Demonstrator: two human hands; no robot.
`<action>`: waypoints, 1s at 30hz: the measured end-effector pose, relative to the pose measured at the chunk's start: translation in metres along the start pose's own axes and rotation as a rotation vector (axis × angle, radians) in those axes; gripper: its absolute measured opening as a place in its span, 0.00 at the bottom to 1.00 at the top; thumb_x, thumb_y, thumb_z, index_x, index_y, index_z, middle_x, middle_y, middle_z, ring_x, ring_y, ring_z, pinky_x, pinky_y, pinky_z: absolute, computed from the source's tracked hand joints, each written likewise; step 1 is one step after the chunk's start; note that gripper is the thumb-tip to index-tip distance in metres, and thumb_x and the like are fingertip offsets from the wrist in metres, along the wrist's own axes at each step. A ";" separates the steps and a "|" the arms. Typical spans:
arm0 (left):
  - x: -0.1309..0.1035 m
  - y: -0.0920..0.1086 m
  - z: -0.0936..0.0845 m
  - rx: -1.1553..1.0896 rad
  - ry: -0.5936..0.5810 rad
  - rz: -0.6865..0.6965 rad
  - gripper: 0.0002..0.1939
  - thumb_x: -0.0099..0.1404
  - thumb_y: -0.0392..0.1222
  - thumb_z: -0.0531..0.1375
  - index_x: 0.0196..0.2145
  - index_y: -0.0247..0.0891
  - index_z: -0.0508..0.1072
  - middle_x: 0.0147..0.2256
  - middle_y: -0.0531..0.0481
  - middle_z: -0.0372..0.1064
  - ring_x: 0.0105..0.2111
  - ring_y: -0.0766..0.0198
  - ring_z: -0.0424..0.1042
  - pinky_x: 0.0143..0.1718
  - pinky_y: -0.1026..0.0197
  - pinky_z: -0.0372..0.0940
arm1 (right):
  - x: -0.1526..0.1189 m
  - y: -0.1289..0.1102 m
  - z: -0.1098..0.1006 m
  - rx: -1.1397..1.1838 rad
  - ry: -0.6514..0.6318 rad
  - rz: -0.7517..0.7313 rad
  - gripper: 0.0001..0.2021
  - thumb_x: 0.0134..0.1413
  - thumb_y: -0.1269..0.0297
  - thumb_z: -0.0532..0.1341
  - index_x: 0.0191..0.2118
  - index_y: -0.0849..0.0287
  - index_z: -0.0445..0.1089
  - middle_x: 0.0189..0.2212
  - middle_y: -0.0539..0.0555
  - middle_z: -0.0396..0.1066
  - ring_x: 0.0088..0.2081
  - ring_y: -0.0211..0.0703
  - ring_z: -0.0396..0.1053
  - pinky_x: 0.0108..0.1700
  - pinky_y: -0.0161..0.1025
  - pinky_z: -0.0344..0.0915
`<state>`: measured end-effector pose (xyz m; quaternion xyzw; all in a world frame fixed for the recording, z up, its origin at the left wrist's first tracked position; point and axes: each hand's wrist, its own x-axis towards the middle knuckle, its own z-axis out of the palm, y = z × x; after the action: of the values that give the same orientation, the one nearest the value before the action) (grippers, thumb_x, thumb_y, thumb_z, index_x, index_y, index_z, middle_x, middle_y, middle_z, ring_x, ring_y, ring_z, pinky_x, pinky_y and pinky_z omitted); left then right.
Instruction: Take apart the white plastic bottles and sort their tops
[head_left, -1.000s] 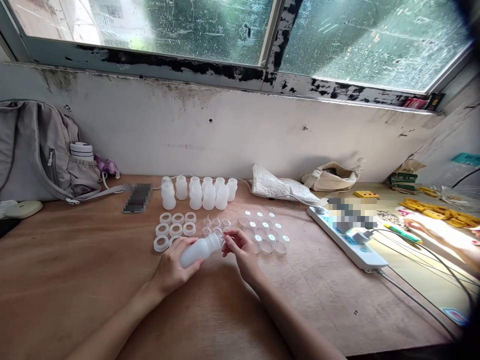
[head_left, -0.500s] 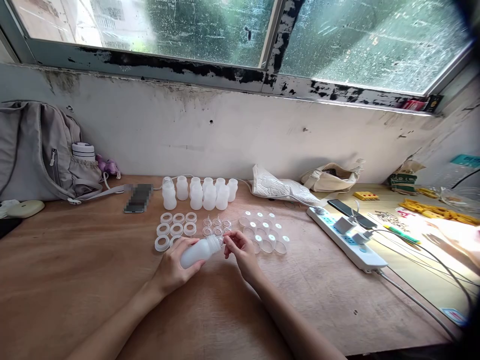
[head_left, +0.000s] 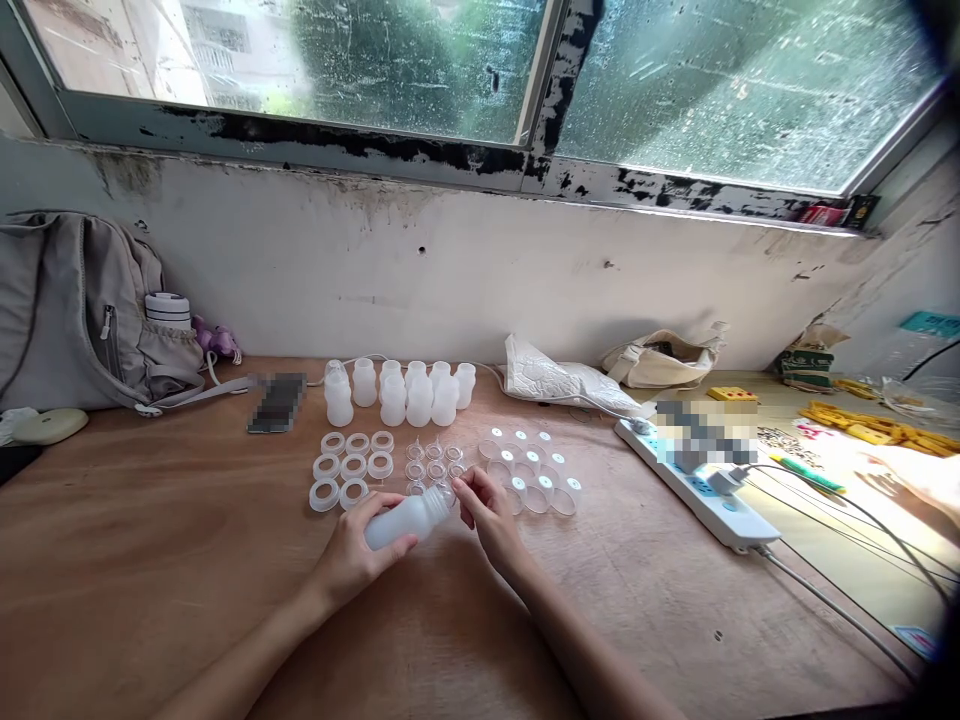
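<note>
A frosted white bottle [head_left: 405, 522] lies tilted in my left hand [head_left: 352, 555], its neck pointing up and right. At its mouth, a small clear nipple [head_left: 444, 492] is pinched by my right hand [head_left: 487, 515]. White rings [head_left: 325, 466] lie in rows left of the bottle. Just beyond the hands are several clear nipples [head_left: 434, 451], and to the right several clear round covers [head_left: 535, 499] with pale dots. More frosted bottles [head_left: 418, 399] stand upright behind, the leftmost one [head_left: 339, 396] with a clear piece on top.
A power strip [head_left: 701, 488] with plugs and cables runs along the right. Against the wall lie a white padded bag [head_left: 547, 372] and a beige pouch [head_left: 664, 360]. A phone [head_left: 277, 403] and a grey backpack [head_left: 82, 310] are at the left.
The view has tilted slightly, so things appear a little lower. The bottle and both hands keep nearly the same pose, with my right fingers still at the bottle's mouth.
</note>
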<state>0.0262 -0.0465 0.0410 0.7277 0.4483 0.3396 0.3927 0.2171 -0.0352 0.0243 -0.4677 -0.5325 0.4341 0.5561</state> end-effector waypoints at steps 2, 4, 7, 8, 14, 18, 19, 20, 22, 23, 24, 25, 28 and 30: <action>0.000 -0.001 0.002 -0.080 -0.043 -0.061 0.16 0.53 0.46 0.59 0.39 0.38 0.68 0.37 0.48 0.69 0.36 0.58 0.68 0.35 0.60 0.63 | 0.000 0.000 0.000 -0.013 0.007 0.001 0.15 0.49 0.58 0.58 0.20 0.59 0.56 0.14 0.43 0.51 0.17 0.30 0.49 0.18 0.30 0.46; 0.001 -0.003 0.004 -0.187 -0.095 -0.112 0.17 0.53 0.48 0.59 0.39 0.37 0.68 0.35 0.48 0.69 0.34 0.59 0.68 0.34 0.61 0.62 | 0.000 0.001 -0.001 -0.007 0.005 0.017 0.16 0.49 0.58 0.58 0.18 0.59 0.55 0.13 0.43 0.51 0.16 0.29 0.48 0.18 0.30 0.45; 0.003 -0.005 0.004 -0.356 -0.165 -0.171 0.17 0.53 0.49 0.58 0.37 0.35 0.69 0.32 0.49 0.69 0.33 0.61 0.67 0.32 0.63 0.61 | 0.001 0.004 -0.001 0.073 -0.010 0.070 0.19 0.48 0.57 0.58 0.16 0.59 0.52 0.10 0.42 0.48 0.14 0.28 0.45 0.17 0.30 0.42; 0.004 -0.004 0.004 -0.412 -0.183 -0.201 0.17 0.53 0.50 0.58 0.36 0.35 0.69 0.31 0.50 0.68 0.32 0.62 0.67 0.31 0.64 0.61 | 0.002 0.004 0.000 0.111 -0.021 0.090 0.19 0.48 0.56 0.58 0.16 0.58 0.52 0.09 0.41 0.48 0.13 0.28 0.45 0.17 0.30 0.42; 0.000 -0.002 0.006 -0.795 -0.310 -0.469 0.20 0.58 0.54 0.52 0.38 0.33 0.67 0.31 0.46 0.69 0.24 0.66 0.67 0.22 0.67 0.58 | -0.002 -0.012 0.002 0.319 -0.150 0.113 0.15 0.43 0.58 0.62 0.38 0.57 0.65 0.31 0.52 0.68 0.31 0.38 0.65 0.31 0.34 0.62; -0.005 -0.001 0.012 -0.851 -0.340 -0.541 0.24 0.57 0.57 0.51 0.38 0.32 0.67 0.29 0.45 0.69 0.22 0.66 0.66 0.21 0.66 0.58 | -0.006 -0.015 0.005 0.316 -0.319 0.169 0.17 0.42 0.58 0.63 0.40 0.59 0.67 0.35 0.55 0.69 0.38 0.43 0.65 0.39 0.39 0.60; -0.005 0.000 0.012 -0.772 -0.323 -0.467 0.23 0.54 0.56 0.54 0.38 0.33 0.67 0.29 0.46 0.68 0.23 0.65 0.66 0.23 0.65 0.59 | -0.007 -0.013 0.006 0.259 -0.278 0.166 0.15 0.41 0.58 0.64 0.36 0.59 0.68 0.31 0.53 0.69 0.34 0.42 0.65 0.36 0.37 0.61; -0.005 0.002 0.013 -0.658 -0.282 -0.369 0.22 0.51 0.54 0.58 0.38 0.35 0.68 0.31 0.47 0.68 0.26 0.64 0.66 0.25 0.64 0.60 | -0.007 -0.011 0.007 0.193 -0.209 0.150 0.13 0.40 0.58 0.65 0.33 0.59 0.68 0.26 0.51 0.67 0.30 0.40 0.64 0.33 0.36 0.61; -0.005 0.005 0.012 -0.413 -0.178 -0.193 0.23 0.46 0.47 0.63 0.41 0.39 0.68 0.34 0.49 0.68 0.31 0.62 0.66 0.31 0.64 0.60 | -0.009 -0.007 0.009 0.097 -0.103 0.116 0.12 0.37 0.58 0.66 0.28 0.59 0.67 0.21 0.48 0.64 0.26 0.38 0.62 0.29 0.34 0.59; -0.005 0.007 0.012 -0.341 -0.144 -0.152 0.24 0.45 0.46 0.64 0.41 0.39 0.68 0.35 0.50 0.68 0.33 0.61 0.65 0.32 0.64 0.60 | -0.009 -0.007 0.011 0.105 -0.102 0.111 0.12 0.37 0.58 0.66 0.29 0.59 0.67 0.22 0.48 0.65 0.27 0.38 0.62 0.29 0.34 0.59; -0.005 0.007 0.012 -0.330 -0.132 -0.153 0.22 0.46 0.46 0.63 0.40 0.39 0.68 0.34 0.50 0.68 0.33 0.61 0.65 0.32 0.64 0.59 | -0.010 -0.008 0.012 0.157 -0.133 0.121 0.13 0.38 0.58 0.66 0.32 0.58 0.68 0.25 0.49 0.66 0.29 0.40 0.63 0.32 0.35 0.60; -0.005 0.006 0.012 -0.379 -0.148 -0.187 0.20 0.48 0.47 0.62 0.39 0.37 0.68 0.32 0.50 0.67 0.31 0.62 0.65 0.30 0.64 0.59 | -0.011 -0.009 0.012 0.243 -0.191 0.146 0.16 0.39 0.58 0.65 0.36 0.58 0.68 0.29 0.52 0.68 0.34 0.42 0.64 0.35 0.36 0.61; -0.003 0.001 0.012 -0.683 -0.266 -0.351 0.17 0.53 0.51 0.58 0.33 0.33 0.67 0.28 0.49 0.66 0.24 0.66 0.64 0.24 0.65 0.57 | -0.012 -0.015 0.014 0.473 -0.316 0.234 0.22 0.40 0.62 0.65 0.45 0.58 0.66 0.39 0.55 0.67 0.43 0.46 0.63 0.43 0.40 0.59; -0.002 -0.002 0.012 -0.797 -0.309 -0.404 0.18 0.52 0.51 0.58 0.33 0.33 0.67 0.29 0.49 0.66 0.23 0.68 0.64 0.23 0.66 0.56 | -0.012 -0.017 0.014 0.484 -0.291 0.248 0.19 0.38 0.64 0.66 0.41 0.59 0.68 0.36 0.55 0.68 0.41 0.46 0.64 0.43 0.40 0.59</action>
<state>0.0345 -0.0511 0.0337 0.4606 0.3516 0.2897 0.7618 0.2022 -0.0494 0.0383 -0.3160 -0.4268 0.6751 0.5120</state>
